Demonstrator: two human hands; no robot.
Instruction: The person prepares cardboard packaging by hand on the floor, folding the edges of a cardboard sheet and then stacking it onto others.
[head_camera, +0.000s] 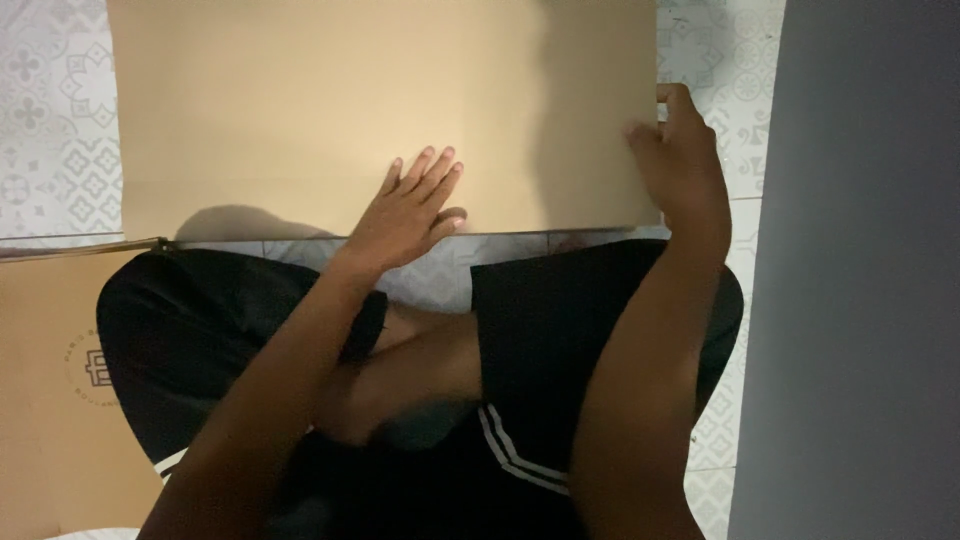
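A patterned tile floor (55, 130), pale with grey floral motifs, spreads out on all sides. To the left of the black shorts (560, 330), which carry white stripes near the hem, a second brown cardboard piece (50, 420) lies flat, bearing a dark round stamp. To the right of the shorts rises a plain grey panel (860, 270).

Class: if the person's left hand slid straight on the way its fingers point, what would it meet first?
Only more of the flat tan cardboard sheet that the left hand lies on; the way looks free to the frame's top edge.
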